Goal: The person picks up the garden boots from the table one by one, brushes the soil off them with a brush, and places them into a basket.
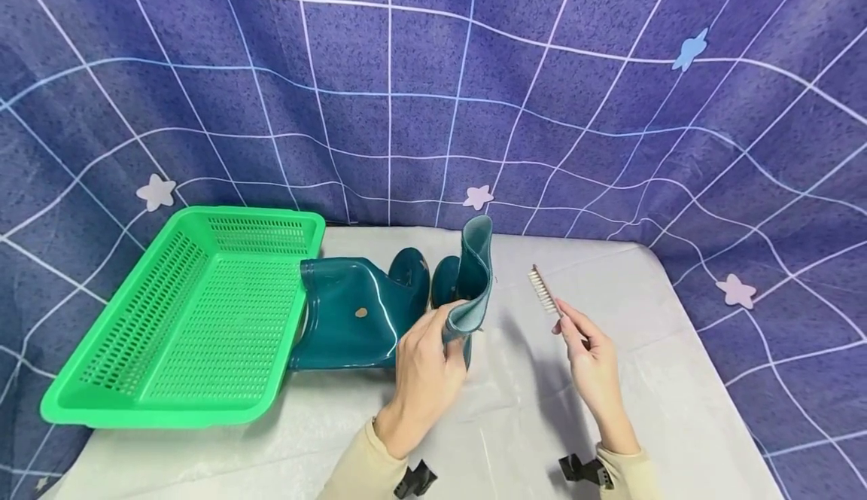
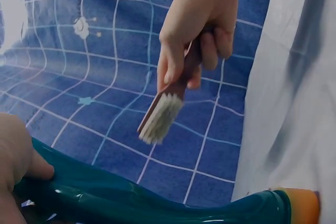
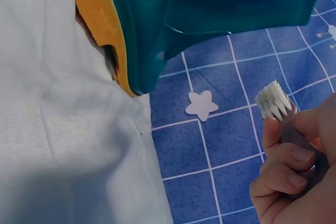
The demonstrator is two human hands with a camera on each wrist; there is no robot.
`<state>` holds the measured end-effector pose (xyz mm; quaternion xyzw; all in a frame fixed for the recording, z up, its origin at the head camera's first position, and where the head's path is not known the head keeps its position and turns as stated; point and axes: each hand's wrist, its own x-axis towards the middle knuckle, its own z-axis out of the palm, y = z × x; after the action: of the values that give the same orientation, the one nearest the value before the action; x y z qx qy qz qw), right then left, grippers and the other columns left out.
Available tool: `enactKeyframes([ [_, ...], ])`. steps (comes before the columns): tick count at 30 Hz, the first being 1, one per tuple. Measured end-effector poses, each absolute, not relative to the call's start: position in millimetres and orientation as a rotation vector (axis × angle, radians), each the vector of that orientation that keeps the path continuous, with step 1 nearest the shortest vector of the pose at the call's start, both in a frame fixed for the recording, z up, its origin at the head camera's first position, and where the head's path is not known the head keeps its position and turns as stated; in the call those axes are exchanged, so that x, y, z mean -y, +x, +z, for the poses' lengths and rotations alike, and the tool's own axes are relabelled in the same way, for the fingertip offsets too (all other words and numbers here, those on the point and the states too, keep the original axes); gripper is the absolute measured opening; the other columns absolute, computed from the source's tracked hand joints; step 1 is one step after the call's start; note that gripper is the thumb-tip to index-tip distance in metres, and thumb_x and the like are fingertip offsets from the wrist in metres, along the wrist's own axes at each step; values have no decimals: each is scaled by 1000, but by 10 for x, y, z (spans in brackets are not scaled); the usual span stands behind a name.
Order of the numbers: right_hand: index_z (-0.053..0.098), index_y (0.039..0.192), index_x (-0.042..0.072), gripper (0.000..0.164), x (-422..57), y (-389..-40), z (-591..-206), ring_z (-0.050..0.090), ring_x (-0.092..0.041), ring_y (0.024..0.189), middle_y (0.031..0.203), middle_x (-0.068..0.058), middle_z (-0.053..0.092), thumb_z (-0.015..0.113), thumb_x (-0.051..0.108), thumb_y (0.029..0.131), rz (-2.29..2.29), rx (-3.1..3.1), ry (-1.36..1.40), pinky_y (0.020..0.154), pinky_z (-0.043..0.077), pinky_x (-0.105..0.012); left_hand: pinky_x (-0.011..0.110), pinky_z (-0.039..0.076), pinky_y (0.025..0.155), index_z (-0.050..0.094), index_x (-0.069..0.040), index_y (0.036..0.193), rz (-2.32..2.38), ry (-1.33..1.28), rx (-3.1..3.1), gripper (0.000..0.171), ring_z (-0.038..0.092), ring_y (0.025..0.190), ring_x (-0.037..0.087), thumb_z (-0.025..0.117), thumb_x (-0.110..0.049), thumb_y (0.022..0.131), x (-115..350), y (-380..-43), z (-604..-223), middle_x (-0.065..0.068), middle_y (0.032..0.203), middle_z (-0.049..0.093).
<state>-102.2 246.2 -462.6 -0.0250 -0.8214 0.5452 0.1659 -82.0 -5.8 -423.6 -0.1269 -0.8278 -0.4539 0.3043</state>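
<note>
My left hand (image 1: 428,357) grips the top edge of a teal rubber boot (image 1: 474,282), which stands upright with its opening toward me. In the right wrist view its orange-yellow sole (image 3: 102,14) rests on the white cloth. To the right, my right hand (image 1: 592,357) holds a scrubbing brush (image 1: 544,291) by its brown handle, the pale bristles apart from the boot. A second teal boot (image 1: 352,308) lies on its side left of my left hand, its shaft against the basket and a small tan spot on it.
A green plastic basket (image 1: 217,319) with perforated walls stands at the left of the white-covered table (image 1: 650,379). Behind the table hangs a blue curtain (image 1: 420,123) with white grid lines and stars.
</note>
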Motion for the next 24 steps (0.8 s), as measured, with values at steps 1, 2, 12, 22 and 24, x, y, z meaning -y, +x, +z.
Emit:
enactKeyframes([
  [1,72,137,8,31,-2467,-1023,-4620,41,-3,52,87,14,67,61,13,109,1567,2321,-75,46,36,-25,40,62,76,76,-9,118,-1209,-325,2184,45,76,93,22,64,12,80,68,-842,-4213,8,108,80],
  [2,72,137,8,31,-2471,-1023,-4614,41,-3,51,86,14,67,61,13,109,1577,2305,-79,46,36,-25,41,62,75,77,-8,117,-1220,-316,2174,46,75,92,23,62,13,79,78,-863,-4190,9,106,80],
  [12,72,136,3,30,-2554,-1015,-4550,40,-1,50,84,17,67,60,9,109,1618,2216,-133,47,35,-22,28,49,62,75,-1,103,-1400,-426,2026,29,56,69,17,58,16,88,126,-1038,-4008,11,88,74],
  [22,77,125,9,25,-2696,-975,-4525,39,-1,47,82,11,69,61,6,108,1692,2110,-178,43,31,-24,24,46,65,74,-2,106,-1708,-587,2002,30,51,66,10,53,16,96,72,-1193,-3896,11,83,72],
  [24,78,114,8,19,-2706,-966,-4534,39,-1,47,81,11,69,61,5,107,1704,2099,-184,43,30,-24,25,50,71,75,-2,107,-1725,-618,2005,31,57,73,12,53,17,95,54,-1241,-3896,11,89,75],
])
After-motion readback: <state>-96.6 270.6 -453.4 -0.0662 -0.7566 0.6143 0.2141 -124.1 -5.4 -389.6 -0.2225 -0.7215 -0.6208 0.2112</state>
